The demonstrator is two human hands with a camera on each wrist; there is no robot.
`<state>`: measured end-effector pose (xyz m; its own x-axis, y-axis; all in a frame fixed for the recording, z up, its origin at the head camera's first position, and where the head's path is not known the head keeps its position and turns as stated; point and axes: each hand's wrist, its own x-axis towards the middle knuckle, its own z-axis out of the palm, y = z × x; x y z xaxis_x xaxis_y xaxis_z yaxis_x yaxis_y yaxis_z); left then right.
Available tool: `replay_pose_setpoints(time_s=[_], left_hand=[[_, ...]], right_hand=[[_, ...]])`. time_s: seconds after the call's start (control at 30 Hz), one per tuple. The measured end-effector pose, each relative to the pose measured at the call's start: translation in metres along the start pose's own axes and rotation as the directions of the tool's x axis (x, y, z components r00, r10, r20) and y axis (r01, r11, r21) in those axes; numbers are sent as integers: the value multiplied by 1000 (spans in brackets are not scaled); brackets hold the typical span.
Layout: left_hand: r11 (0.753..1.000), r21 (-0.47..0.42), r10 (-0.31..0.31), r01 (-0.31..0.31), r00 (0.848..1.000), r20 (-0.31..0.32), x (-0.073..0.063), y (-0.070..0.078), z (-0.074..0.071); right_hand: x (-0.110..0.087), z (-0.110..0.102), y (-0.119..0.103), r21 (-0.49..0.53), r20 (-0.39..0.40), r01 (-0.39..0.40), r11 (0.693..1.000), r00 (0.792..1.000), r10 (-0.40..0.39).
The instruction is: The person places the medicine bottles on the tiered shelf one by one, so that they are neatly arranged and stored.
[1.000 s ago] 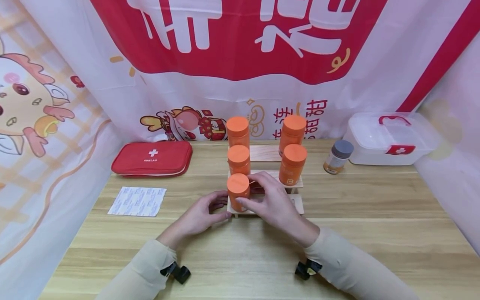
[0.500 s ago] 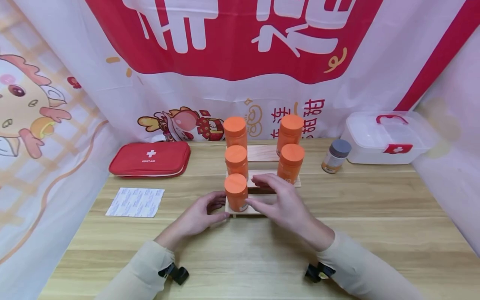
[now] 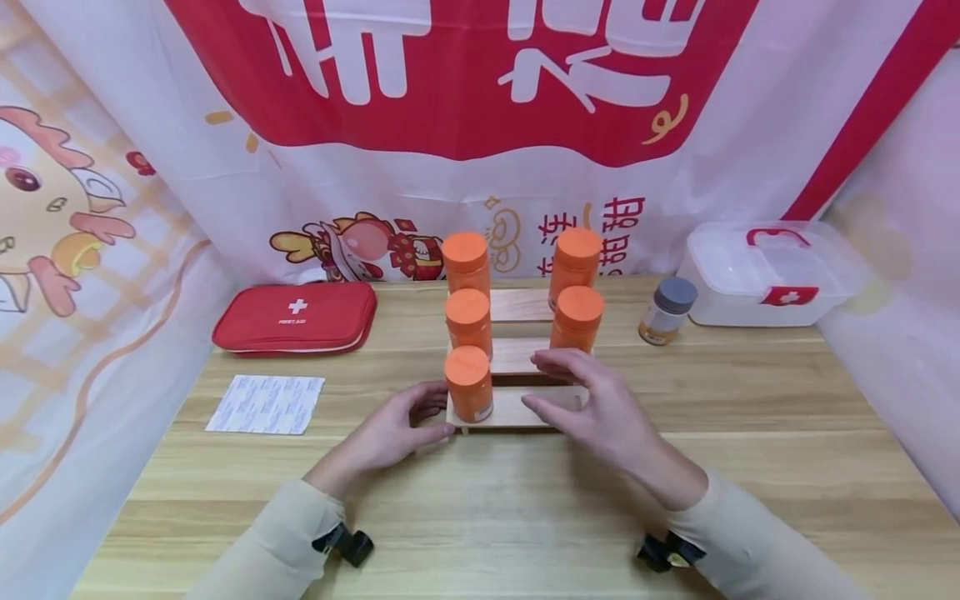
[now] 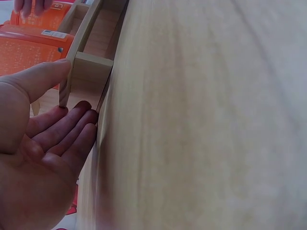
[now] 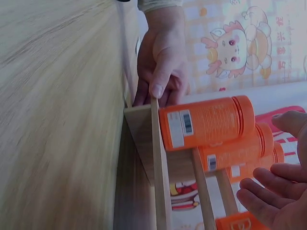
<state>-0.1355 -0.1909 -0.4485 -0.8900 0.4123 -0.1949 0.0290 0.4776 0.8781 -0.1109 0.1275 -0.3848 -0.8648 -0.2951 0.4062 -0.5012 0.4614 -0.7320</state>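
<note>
A stepped wooden rack (image 3: pixel 517 408) stands mid-table, three tiers high. An orange bottle (image 3: pixel 469 387) stands upright at the left end of its lowest tier. My left hand (image 3: pixel 393 423) holds the rack's left end, with the thumb on the front edge and the fingers at the side; the left wrist view shows this hand (image 4: pixel 48 124) close. My right hand (image 3: pixel 600 408) hovers over the right part of the lowest tier, fingers apart and around nothing. In the right wrist view this hand (image 5: pixel 283 187) is apart from the bottles.
Behind stand more orange bottles: two on the left (image 3: pixel 468 321) and two on the right (image 3: pixel 576 317). A grey-capped bottle (image 3: pixel 667 310) and a white first-aid box (image 3: pixel 765 275) are at right. A red first-aid pouch (image 3: pixel 296 317) and a blister sheet (image 3: pixel 266 404) lie at left.
My right hand has let go of the front orange bottle and moved right, away from it. The bottle stays on the lowest tier. My left hand keeps its place at the rack.
</note>
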Motion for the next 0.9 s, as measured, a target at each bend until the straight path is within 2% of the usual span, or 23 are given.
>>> replay_pose_setpoints(time_s=[0.2, 0.43, 0.53, 0.73, 0.9], left_hand=[[1000, 30, 0, 0, 1000, 0, 1, 0, -1], [999, 42, 4, -4, 1000, 6, 1, 0, -2], [999, 43, 1, -2, 1000, 8, 1, -1, -2], [999, 47, -3, 2, 1000, 12, 1, -2, -3], [999, 42, 1, -1, 1000, 14, 2, -1, -3]], right_hand=[[-10, -17, 10, -11, -7, -66, 998, 998, 66], [-21, -39, 24, -45, -47, -79, 996, 996, 76], [-25, -47, 30, -57, -57, -112, 992, 992, 108], [-30, -63, 40, -69, -95, -182, 981, 980, 175], [-32, -78, 52, -68, -125, -260, 963, 960, 250]])
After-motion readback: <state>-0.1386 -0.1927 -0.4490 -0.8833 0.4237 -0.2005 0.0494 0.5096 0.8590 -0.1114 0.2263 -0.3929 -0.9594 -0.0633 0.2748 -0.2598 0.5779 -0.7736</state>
